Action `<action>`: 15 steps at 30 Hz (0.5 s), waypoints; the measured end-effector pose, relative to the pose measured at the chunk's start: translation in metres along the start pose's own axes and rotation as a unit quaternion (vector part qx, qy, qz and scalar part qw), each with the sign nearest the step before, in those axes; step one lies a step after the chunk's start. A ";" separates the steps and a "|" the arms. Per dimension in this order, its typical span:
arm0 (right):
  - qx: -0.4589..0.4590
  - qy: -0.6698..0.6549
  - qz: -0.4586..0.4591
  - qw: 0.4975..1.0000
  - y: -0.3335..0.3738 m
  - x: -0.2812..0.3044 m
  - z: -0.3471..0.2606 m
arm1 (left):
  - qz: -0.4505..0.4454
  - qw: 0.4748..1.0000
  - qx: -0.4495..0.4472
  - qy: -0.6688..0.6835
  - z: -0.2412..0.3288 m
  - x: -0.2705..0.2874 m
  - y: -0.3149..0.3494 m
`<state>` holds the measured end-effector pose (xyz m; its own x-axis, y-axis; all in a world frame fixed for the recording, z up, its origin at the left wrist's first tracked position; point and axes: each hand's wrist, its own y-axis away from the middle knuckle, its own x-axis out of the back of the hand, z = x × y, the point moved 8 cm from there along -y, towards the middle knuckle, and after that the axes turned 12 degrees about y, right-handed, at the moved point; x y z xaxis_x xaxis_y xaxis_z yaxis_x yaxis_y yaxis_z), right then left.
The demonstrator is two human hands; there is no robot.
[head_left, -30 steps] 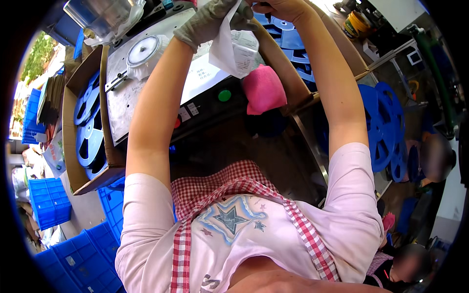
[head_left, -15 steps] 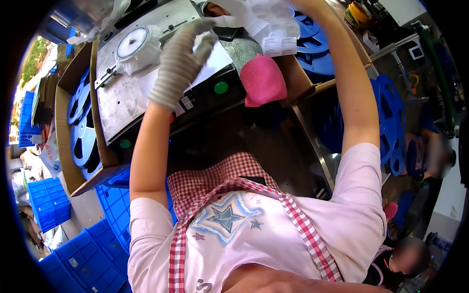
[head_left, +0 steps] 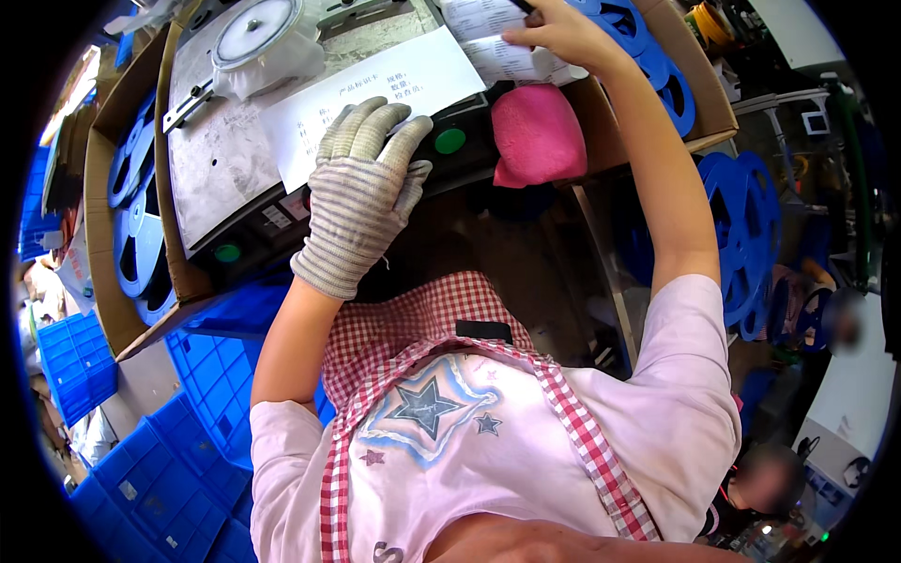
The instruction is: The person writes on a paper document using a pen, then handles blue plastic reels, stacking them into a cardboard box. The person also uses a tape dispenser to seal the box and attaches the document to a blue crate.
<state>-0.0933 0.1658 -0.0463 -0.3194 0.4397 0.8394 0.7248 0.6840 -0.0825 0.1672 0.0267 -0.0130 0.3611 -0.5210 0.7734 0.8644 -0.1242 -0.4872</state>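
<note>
From where I'm standing, taking the worker's head view as a clock face, the white card (head_left: pixel 375 89) lies between eleven and twelve, on the front of the metal-topped bench (head_left: pixel 221 155). The gloved left hand (head_left: pixel 364 188) is at its lower edge, holding nothing, its fingers extended and slightly bent over the print; how firmly they press, I can't tell. The bare right hand (head_left: pixel 568 39), towards one o'clock, seems to have its fingers closed round a dark stick (head_left: pixel 523 6), perhaps a pen, cut off by the top of the view. Its thumb reaches over the printed slips (head_left: pixel 511 62), just past twelve.

For good work here, I'd have the left fingers lie flat near the card's edge, steadying it without covering the lines or creasing the paper. The glove looks thick, so light, even pressure should serve better than pinching. I'd square the card first, since it sits tilted, and keep the slips smooth under the right hand. I'd also mind the green button (head_left: pixel 450 141) near twelve, close to the gloved fingertips, and keep clear of the pink bundle (head_left: pixel 538 134) at one o'clock.
</note>
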 end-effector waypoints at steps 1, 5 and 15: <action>0.004 -0.032 0.038 0.999 0.006 0.006 0.002 | 0.002 1.000 -0.001 -0.003 -0.003 0.000 0.002; -0.036 -0.172 -0.055 0.983 0.022 0.011 0.002 | 0.002 1.000 -0.002 -0.007 -0.009 -0.001 0.006; 0.010 0.192 0.064 0.979 0.045 0.027 -0.020 | 0.007 0.999 0.003 -0.032 -0.015 0.009 0.017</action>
<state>-0.0568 0.1964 -0.0167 0.0292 0.2739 0.9613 0.7310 0.6501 -0.2074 0.1799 0.0075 -0.0208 0.3944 -0.4671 0.7913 0.8611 -0.1127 -0.4958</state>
